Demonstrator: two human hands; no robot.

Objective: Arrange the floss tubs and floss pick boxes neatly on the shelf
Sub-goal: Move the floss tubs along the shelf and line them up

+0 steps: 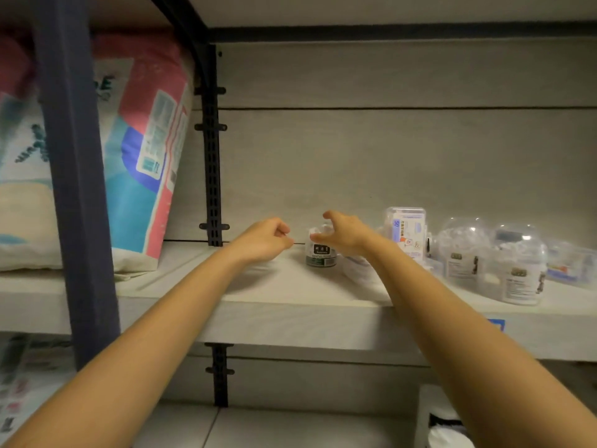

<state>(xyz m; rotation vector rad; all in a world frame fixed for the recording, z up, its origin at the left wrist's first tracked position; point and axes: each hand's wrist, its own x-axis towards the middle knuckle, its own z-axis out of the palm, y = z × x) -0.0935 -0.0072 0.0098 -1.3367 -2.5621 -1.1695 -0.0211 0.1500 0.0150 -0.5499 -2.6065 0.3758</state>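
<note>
- A pale grey shelf [290, 305] runs across the view, backed by grey panels; a black slotted rail [213, 156] stands at its rear left.
- Beyond a dark blue post [74, 156], a big soft pack [145, 140] leans on the neighbouring shelf.
- A small dark-labelled floss tub [320, 255] stands mid-shelf; a floss pick box [407, 227] stands upright and clear tubs [462, 250] cluster to the right.
- Left hand [263, 242] is curled, nothing seen in it.
- Right hand [344, 234] is spread claw-like over the small tub; contact is unclear.
- A white item [358, 270] under the right wrist is blurred.
</note>
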